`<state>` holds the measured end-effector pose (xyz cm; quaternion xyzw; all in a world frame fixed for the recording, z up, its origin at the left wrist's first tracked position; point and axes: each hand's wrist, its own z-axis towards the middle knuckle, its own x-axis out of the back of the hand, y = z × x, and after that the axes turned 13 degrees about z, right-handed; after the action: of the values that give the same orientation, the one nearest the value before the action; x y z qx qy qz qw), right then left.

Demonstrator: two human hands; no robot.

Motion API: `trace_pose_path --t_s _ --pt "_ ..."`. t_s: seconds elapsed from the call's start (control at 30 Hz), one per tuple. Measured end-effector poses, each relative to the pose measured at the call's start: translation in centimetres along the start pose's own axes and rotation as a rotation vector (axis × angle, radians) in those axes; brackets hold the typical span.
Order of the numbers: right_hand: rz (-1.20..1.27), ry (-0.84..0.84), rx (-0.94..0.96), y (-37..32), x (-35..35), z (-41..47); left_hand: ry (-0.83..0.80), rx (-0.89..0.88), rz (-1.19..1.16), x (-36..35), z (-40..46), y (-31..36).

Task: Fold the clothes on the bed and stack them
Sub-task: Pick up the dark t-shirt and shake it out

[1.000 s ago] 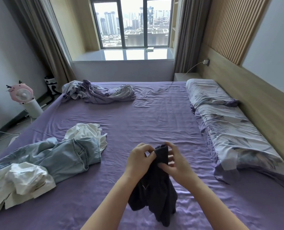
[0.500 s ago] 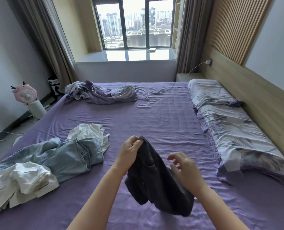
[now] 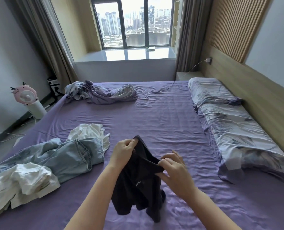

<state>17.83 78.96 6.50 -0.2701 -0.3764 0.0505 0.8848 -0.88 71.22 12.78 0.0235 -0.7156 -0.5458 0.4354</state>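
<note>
Dark garment [image 3: 141, 185], nearly black with a few small pale letters on the front, hangs bunched between my two hands above the near part of the purple bed [image 3: 162, 123]. My left hand [image 3: 123, 153] has its fingers pressed together on the top corner of the cloth, pinching it and lifting it highest. My right hand [image 3: 172, 166] pinches the edge lower down, thumb against forefinger, while the other fingers stay loosely spread. The rest of the cloth droops below my forearms, its lowest folds close to the sheet; I cannot tell whether they touch it.

Just to my left lie crumpled light blue jeans [image 3: 63, 155], with a white garment [image 3: 89, 133] partly under their far side and another white heap [image 3: 20, 183] at the near edge. Well apart, at the far side, sits a rumpled purple-grey bundle [image 3: 103, 94]. Floral pillows [image 3: 234, 130] line the headboard on my right.
</note>
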Motion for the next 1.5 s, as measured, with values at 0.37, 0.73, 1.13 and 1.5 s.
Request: trace_pose_path --t_s 0.37,0.73,1.13,1.5 --pt "0.184 0.155 -0.645 2.3 2.2 -0.6 -0.204 -0.136 0.156 0.3 -0.5 -0.6" --pt "0.745 -0.153 -0.66 -1.6 2.8 4.1 -0.203 -0.374 0.059 -2.7 -1.6 2.4" --pt "0.851 -0.157 -0.552 -1.5 7.6 5.6 -0.477 -0.468 0.427 -4.0 -0.3 0.9" --pt "0.276 -0.22 -0.68 1.7 8.6 5.1 -0.394 -0.39 0.521 -3.9 1.0 0.7"
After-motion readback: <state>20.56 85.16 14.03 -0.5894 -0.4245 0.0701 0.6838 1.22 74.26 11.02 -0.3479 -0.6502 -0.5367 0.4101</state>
